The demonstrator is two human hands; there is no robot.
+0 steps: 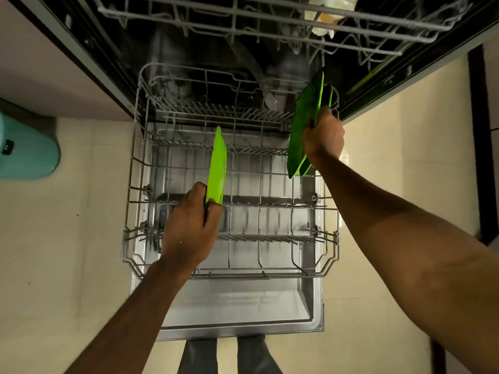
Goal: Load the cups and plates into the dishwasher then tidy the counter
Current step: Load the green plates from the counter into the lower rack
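Above rack [232,276], left hand [189,225] grips plate [218,166], right hand [324,133] plates [305,117] (edge-up, front-to-back).

The single plate [218,166] was bright lime green, plain. The stacked plates [305,122] were darker green, also plain. Lower rack [229,276] was grey wire, upper rack [270,13] paler grey. Dishwasher door [237,300] silver. Floor tiles [81,252] cream. Bin [27,155] teal. Trousers [199,357] dark grey.

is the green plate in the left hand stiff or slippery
Probably stiff: the bright green glossy plate stands flat on edge though the left hand grips only its lower rim. Its sheen hints it's slippery.
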